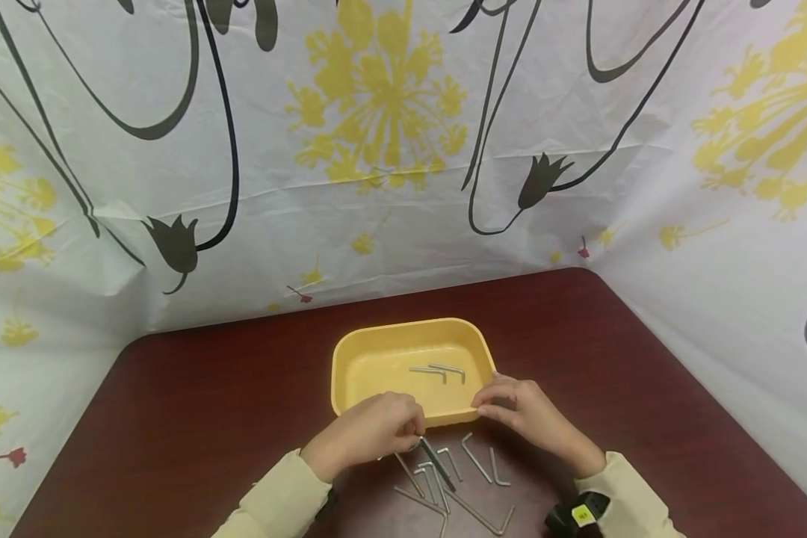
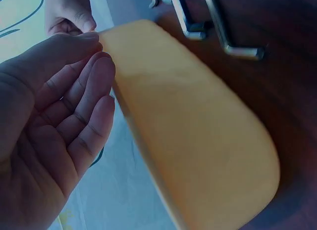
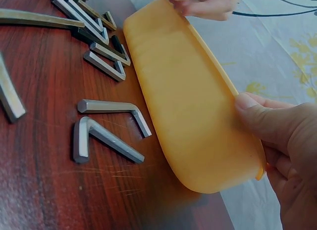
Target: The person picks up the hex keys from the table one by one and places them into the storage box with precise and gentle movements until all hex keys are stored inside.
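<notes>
A yellow plastic tray (image 1: pixel 350 373) stands on the table with two small hex keys (image 1: pixel 437 371) in it. My right hand (image 1: pixel 524 415) holds the tray's near right corner; in the right wrist view its thumb (image 3: pixel 247 102) presses the outer wall and the other fingers go behind the rim. My left hand (image 1: pixel 379 430) is over the near rim. Its thumb (image 2: pixel 74 47) and index finger come together beside the rim, the other fingers loosely bent; whether anything is between them is hidden. Several loose hex keys (image 1: pixel 476 457) lie in front of the tray, one dark (image 1: pixel 437 465).
The dark red-brown table (image 1: pixel 242 388) runs out on both sides of the tray. A white sheet (image 1: pixel 262 246) with yellow and grey flower prints hangs behind and at the sides. Near the right sleeve is a black wrist device (image 1: pixel 578 514).
</notes>
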The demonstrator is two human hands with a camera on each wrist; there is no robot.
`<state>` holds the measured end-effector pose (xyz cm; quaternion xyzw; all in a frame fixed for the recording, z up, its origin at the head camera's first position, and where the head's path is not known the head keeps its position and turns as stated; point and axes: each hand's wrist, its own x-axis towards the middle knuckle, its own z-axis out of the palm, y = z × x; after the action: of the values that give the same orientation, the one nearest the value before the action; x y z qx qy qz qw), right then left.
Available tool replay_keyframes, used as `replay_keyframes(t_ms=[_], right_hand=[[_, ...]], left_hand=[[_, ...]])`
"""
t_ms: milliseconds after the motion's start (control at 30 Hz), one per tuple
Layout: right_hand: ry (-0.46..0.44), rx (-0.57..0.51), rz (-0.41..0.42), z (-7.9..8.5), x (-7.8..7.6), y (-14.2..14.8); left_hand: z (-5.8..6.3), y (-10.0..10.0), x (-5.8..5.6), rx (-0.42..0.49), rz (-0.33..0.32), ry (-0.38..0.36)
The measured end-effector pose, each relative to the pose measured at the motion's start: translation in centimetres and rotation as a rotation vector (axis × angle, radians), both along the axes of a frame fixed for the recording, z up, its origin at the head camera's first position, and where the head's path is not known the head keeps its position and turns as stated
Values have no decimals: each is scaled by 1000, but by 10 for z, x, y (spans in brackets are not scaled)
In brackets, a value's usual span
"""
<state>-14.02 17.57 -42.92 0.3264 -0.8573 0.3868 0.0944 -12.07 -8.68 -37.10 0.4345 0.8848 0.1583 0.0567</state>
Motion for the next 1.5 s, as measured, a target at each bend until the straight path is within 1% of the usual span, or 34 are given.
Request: replay_keyframes(t_ms=[167, 400, 500, 700, 800, 1000, 1167, 1500], right_hand=[[-20, 4, -8, 1, 1, -1], [-16, -3, -28, 1, 2, -1], [-12, -8, -30, 0, 3, -2], [-2, -11, -32, 0, 3, -2], [2, -14, -31, 0, 3, -1], [13, -18, -27, -2, 2, -1], [20, -22, -28, -2, 2, -1], [26, -24, -31, -2, 3, -1]], left_hand=[[-8, -1, 9, -10, -3, 31], [-22, -1, 19, 8, 6, 36], [-29, -1, 23, -13, 1, 27], [-44, -1, 30, -23, 1, -27], [-49, -1, 31, -28, -4, -18], [-52, -1, 31, -25, -12, -15], [-53, -2, 31, -14, -30, -19], [-53, -4, 33, -18, -52, 4]])
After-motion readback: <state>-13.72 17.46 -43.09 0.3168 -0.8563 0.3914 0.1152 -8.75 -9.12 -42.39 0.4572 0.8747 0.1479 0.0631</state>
